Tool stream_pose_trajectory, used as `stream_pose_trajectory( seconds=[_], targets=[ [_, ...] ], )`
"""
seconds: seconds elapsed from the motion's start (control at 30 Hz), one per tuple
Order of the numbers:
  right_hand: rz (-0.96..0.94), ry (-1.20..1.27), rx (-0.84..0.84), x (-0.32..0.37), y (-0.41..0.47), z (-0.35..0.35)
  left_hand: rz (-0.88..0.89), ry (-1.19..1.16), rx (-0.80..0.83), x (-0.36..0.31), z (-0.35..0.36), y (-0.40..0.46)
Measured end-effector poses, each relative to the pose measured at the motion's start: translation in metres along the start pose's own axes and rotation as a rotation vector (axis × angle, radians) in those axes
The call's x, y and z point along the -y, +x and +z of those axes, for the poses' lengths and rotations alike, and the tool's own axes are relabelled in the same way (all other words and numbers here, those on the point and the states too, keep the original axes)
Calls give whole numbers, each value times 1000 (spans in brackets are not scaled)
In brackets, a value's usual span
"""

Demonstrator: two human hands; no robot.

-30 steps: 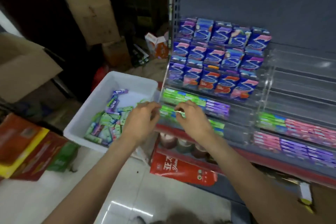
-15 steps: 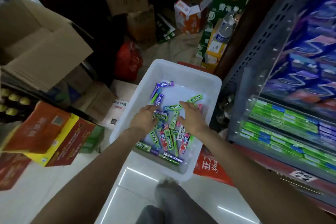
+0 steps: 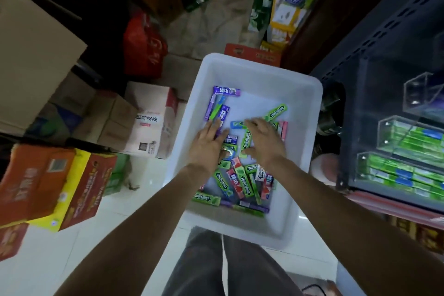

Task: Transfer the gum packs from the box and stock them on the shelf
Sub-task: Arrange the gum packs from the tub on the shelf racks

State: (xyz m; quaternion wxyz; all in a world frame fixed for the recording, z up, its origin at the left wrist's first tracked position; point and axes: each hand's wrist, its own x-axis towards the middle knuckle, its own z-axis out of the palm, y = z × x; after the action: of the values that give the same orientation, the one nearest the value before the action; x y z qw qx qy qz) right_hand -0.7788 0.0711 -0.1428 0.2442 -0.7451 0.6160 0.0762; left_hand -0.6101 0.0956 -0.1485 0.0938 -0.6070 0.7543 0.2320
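Observation:
A white plastic box point(image 3: 310, 113) stands on the floor and holds several loose gum packs point(image 3: 241, 184) in green, purple, red and blue. Both hands are inside it. My left hand point(image 3: 206, 144) lies flat with straight fingers on the packs, its fingertips near a purple pack point(image 3: 223, 114). My right hand point(image 3: 263, 138) is spread over the pile, fingers reaching toward a green pack point(image 3: 276, 111). Neither hand visibly grips a pack. The shelf point(image 3: 406, 166) at the right carries clear trays of green gum packs.
Cardboard cartons point(image 3: 146, 125) and orange-yellow boxes point(image 3: 48, 185) crowd the floor at the left. A red bag point(image 3: 144, 48) and drink cartons point(image 3: 283, 16) lie beyond the box. My legs point(image 3: 228, 267) are below the box on the white tile floor.
Both hands left the shelf's green gum tray and came down into the white box. They now spread further over the packs, and the view has tilted down.

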Motion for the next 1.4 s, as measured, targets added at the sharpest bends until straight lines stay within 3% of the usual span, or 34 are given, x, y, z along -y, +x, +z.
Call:
stream_pose_trajectory(
  seconds=[0.13,0.27,0.4,0.5,0.67,0.87,0.97,1.07,1.13,1.2,1.3,1.4],
  targets=[
    [131,-76,-96,-3,7,2,9,-25,-113,-2,-4,7],
    [198,-7,-52,-1,12,8,16,-152,-170,-4,-5,16],
    [177,-20,-4,1,11,9,67,-224,-110,-19,-5,30],
    [160,5,20,-7,5,11,-23,-160,-120,-35,-1,39],
    [304,13,-226,-9,8,-4,-157,-172,-132,-43,0,53],
    [243,24,-145,-5,28,2,-131,-239,-145,-35,-5,69],
    [65,0,-118,-2,30,6,-152,-425,-181,-37,-4,78],
    [82,116,-199,-10,30,2,-247,-704,-230,-35,-6,83],
    [165,163,-222,-12,27,-2,-304,-860,-207,-35,-10,83],
    [134,274,-206,-14,29,-2,-304,-921,-153,-38,-12,83],
    [113,300,-172,-7,23,-9,-223,-828,-124,-44,-13,82],
    [238,430,-233,-4,12,-4,-193,-730,-115,-47,-13,79]
  ],
)
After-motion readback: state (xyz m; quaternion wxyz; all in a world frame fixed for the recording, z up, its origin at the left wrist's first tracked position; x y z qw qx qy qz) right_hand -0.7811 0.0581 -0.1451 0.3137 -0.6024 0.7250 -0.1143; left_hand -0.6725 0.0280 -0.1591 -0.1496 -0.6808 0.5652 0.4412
